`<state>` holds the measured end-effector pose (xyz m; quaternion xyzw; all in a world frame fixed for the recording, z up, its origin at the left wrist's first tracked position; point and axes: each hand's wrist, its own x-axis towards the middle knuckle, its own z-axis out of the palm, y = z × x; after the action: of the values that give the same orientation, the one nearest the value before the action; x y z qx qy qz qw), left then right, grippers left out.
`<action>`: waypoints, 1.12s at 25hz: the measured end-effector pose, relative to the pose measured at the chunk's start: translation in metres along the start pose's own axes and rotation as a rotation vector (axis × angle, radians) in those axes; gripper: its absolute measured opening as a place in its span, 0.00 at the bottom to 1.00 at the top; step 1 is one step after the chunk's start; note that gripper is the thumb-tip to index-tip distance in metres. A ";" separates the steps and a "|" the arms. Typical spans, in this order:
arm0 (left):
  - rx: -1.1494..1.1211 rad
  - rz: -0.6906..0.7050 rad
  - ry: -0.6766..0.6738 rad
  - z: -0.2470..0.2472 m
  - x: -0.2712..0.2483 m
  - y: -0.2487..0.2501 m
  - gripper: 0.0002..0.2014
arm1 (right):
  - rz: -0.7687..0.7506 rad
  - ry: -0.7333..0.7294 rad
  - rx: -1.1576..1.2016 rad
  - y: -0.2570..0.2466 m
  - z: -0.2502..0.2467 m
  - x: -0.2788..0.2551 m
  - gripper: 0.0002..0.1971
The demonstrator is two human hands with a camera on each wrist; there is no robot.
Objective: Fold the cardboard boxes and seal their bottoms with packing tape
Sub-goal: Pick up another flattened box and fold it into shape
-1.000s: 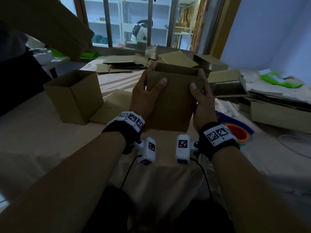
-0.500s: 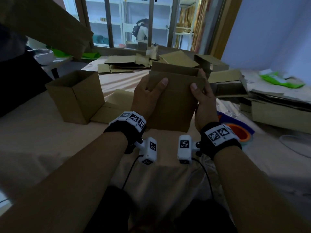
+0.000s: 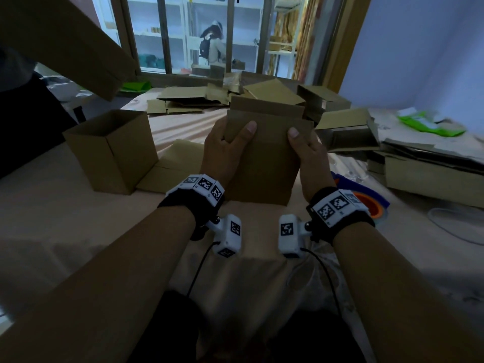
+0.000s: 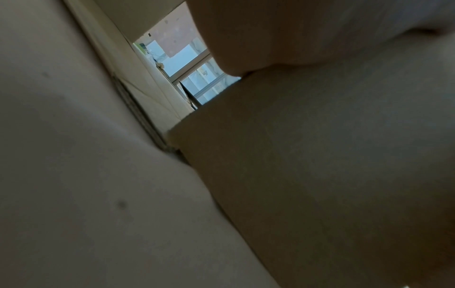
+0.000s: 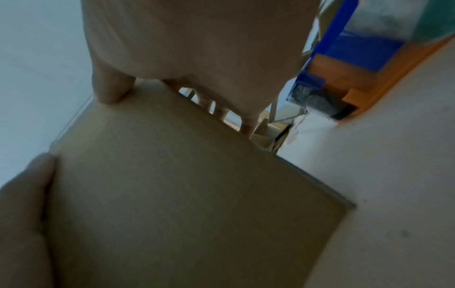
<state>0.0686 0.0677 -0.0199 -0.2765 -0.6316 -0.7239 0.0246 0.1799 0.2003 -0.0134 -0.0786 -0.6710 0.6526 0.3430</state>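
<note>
The head camera is looking forward and down from above, taking in both forearms at the bottom of the frame, the box (image 3: 264,158) at centre and a window (image 3: 209,35) along the top. The left wrist camera is sitting very close under the left hand (image 4: 283,35), facing up along the box's side toward that same window (image 4: 197,74). The right wrist camera is pointing along the right hand (image 5: 197,42), nearly against the box (image 5: 184,185), with the tape dispenser (image 5: 344,74) at upper right, which the head view (image 3: 366,203) is sharing.
</note>
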 end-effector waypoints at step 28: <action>0.019 0.087 0.050 -0.001 -0.004 0.002 0.14 | 0.031 0.157 -0.100 0.007 0.011 0.010 0.25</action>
<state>0.0724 0.0653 -0.0201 -0.2853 -0.6249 -0.7229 0.0743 0.1638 0.1974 -0.0155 -0.1569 -0.6724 0.6154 0.3801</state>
